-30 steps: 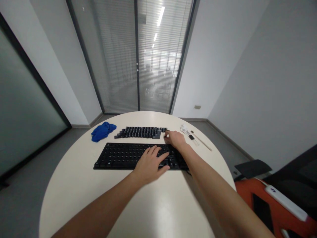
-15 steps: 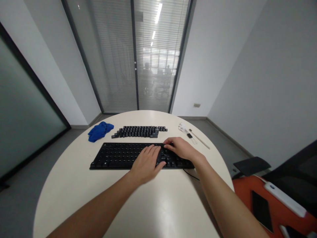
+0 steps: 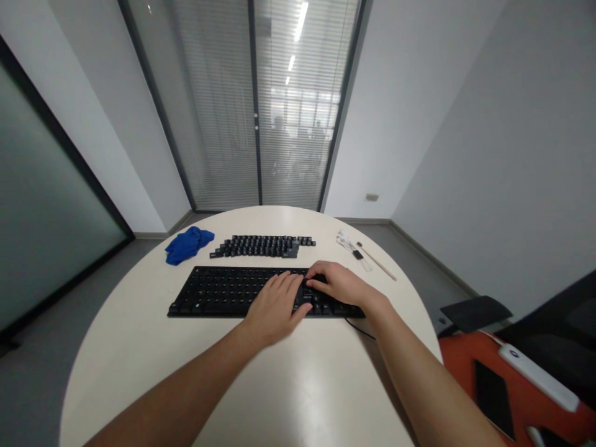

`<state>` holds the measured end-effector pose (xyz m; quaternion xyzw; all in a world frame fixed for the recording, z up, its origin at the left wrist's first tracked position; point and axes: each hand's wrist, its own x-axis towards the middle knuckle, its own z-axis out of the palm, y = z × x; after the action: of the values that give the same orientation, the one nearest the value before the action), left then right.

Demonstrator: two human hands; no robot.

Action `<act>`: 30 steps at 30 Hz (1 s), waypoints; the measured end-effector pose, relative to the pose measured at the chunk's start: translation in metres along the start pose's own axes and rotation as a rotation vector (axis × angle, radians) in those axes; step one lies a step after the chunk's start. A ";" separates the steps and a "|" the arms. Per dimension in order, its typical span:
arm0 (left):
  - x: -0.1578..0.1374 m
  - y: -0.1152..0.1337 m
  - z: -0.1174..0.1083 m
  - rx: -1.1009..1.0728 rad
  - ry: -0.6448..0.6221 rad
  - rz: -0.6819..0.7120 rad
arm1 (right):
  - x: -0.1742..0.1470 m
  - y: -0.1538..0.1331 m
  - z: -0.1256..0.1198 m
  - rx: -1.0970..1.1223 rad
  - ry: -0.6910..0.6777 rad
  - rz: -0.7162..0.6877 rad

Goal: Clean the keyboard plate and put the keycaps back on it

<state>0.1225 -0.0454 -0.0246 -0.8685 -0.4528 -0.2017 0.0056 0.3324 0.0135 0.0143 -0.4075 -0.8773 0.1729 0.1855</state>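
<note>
A black keyboard (image 3: 218, 292) lies across the table in front of me; its left and middle sections look stripped of keycaps, while caps still show at the right. My left hand (image 3: 275, 304) rests flat over its middle, fingers stretched out and thumb apart. Over the right part, my right hand (image 3: 336, 282) is bent down, thumb and fingertips drawn together at the keys just beside the left fingertips. Whatever sits between those fingertips is too small to make out. Behind the keyboard, loose black keycaps (image 3: 261, 246) are laid out in rows.
A crumpled blue cloth (image 3: 189, 244) lies at the back left of the round white table (image 3: 153, 366). At the back right are a wire tool (image 3: 357, 254) with a black middle and a thin-handled brush (image 3: 378, 262). An orange chair (image 3: 459, 354) holding a phone and a white device stands right.
My right hand's fingertips have shifted slightly left and toward me over the keys. The left hand has stayed in place. The view has moved a little.
</note>
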 end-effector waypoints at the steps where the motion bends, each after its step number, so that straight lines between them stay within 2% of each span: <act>1: 0.000 0.000 0.000 -0.002 0.003 0.002 | 0.000 -0.001 0.000 -0.008 0.002 0.003; 7: 0.000 -0.001 0.000 -0.010 0.000 0.000 | 0.001 -0.007 -0.001 -0.101 0.002 0.061; 12: 0.000 0.000 -0.002 -0.012 -0.011 -0.001 | 0.003 -0.013 -0.001 -0.191 0.013 0.026; 21: 0.000 -0.001 0.000 -0.023 -0.007 -0.012 | 0.003 -0.015 0.000 -0.176 0.002 0.059; 30: 0.000 0.001 -0.005 -0.015 -0.032 -0.001 | 0.000 0.004 -0.005 0.076 0.067 0.062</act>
<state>0.1215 -0.0468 -0.0201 -0.8715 -0.4516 -0.1912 -0.0081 0.3372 0.0166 0.0167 -0.4327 -0.8503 0.1980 0.2249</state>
